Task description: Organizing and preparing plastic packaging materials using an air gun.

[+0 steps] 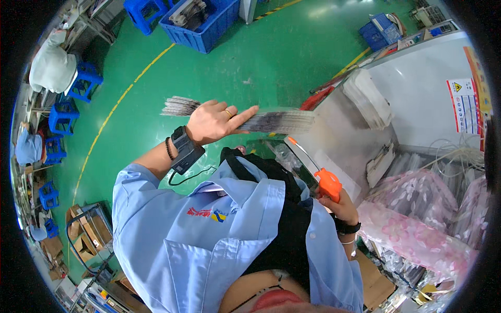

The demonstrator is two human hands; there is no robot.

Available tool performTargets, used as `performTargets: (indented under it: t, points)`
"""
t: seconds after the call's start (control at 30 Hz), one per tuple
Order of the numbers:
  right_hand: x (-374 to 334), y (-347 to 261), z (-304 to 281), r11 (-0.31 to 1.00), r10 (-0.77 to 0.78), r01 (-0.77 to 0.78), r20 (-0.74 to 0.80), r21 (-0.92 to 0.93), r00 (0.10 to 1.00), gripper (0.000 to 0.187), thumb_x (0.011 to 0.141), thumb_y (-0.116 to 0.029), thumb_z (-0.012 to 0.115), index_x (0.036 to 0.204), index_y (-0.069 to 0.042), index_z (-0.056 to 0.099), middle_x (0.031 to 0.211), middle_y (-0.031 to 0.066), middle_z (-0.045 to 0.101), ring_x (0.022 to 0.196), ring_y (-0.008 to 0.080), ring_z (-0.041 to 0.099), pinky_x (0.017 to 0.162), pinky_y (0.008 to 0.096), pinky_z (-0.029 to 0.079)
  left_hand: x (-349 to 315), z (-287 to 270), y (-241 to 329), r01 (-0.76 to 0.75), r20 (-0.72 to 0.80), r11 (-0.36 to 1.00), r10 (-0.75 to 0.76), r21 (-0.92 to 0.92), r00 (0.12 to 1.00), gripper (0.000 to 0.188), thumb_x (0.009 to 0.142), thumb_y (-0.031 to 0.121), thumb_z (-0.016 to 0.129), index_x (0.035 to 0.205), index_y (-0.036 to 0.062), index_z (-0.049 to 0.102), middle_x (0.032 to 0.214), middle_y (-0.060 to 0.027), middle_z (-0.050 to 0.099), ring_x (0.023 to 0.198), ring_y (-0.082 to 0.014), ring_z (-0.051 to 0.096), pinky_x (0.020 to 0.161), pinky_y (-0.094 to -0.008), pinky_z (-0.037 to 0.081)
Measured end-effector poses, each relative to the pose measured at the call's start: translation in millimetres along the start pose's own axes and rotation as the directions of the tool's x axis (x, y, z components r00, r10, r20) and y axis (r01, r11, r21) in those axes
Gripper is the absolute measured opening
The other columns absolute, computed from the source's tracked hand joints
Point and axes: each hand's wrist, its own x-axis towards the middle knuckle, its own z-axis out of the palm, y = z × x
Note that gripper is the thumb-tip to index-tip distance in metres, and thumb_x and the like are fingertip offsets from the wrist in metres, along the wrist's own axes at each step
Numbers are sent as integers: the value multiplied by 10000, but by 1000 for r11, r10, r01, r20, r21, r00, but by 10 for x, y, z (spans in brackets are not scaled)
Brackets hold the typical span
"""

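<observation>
My left hand, with a ring on one finger, is closed round a long stack of thin grey and dark strips. Its index finger lies stretched along the stack, whose right end reaches toward the metal worktable. Lower right, my right hand grips an orange-handled tool. A thin metal shaft with an orange tip rises from that handle toward the stack, apart from it. What the strips are made of cannot be made out.
Pale stacked sheets lie on the worktable. Pink-flowered clear plastic is heaped at the right. A blue crate stands on the green floor. Blue stools and seated people line the left. A cart with cardboard stands lower left.
</observation>
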Motion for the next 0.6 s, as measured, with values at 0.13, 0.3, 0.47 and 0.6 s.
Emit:
performTargets:
  t: [0.13, 0.3, 0.47, 0.6]
  points:
    - [-43, 55, 65, 1000, -14, 15, -32, 26, 999, 322, 820, -130, 710, 1087, -8, 578, 944, 28, 617, 874, 122, 577, 823, 274, 464, -8, -35, -5, -54, 53, 998, 53, 13, 997, 541, 775, 392, 641, 1274, 200, 558, 668, 34, 492, 560, -130, 503, 521, -274, 411]
    - [-48, 98, 73, 1000, -10, 9, -10, -5, 1000, 322, 825, -131, 705, 1093, -8, 575, 946, 26, 614, 881, 118, 572, 822, 275, 461, -36, -5, 34, -68, 46, 998, 68, 11, 997, 541, 772, 386, 639, 1282, 227, 554, 662, 33, 482, 568, -132, 506, 524, -276, 411]
    - [-42, 112, 83, 1000, -28, 28, -4, 0, 1000, 343, 822, -152, 715, 1097, -6, 574, 947, 26, 615, 878, 117, 572, 818, 271, 456, -54, -2, 65, -46, 76, 999, 47, -20, 996, 572, 772, 403, 635, 1310, 236, 536, 651, 30, 475, 564, -138, 508, 525, -281, 414]
    - [-35, 56, 121, 998, -36, 35, -31, -43, 999, 342, 821, -158, 718, 1093, -9, 574, 939, 23, 612, 868, 116, 569, 814, 268, 454, -93, 8, 74, -29, 94, 999, 31, -23, 995, 585, 770, 423, 635, 1316, 238, 531, 643, 28, 474, 559, -139, 510, 524, -280, 414]
